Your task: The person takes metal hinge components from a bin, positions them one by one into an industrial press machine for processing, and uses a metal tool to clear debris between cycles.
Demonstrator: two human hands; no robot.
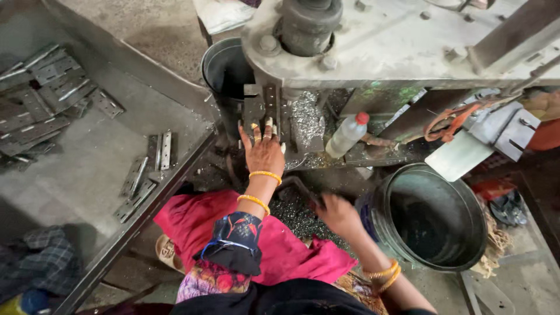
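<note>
Down near the body, the right hand [337,214] is blurred and rests on a pile of tiny grey metal bits [297,214], so I cannot tell how its fingers are set, and a big dark bucket [434,217] sits just beside it. Farther up, the left hand [263,153] has its fingers spread on a flat grey metal hinge piece [261,108] standing in the press [373,44]. More hinges [146,175] lie well apart on the tray [81,169] to the left, with open room around them.
</note>
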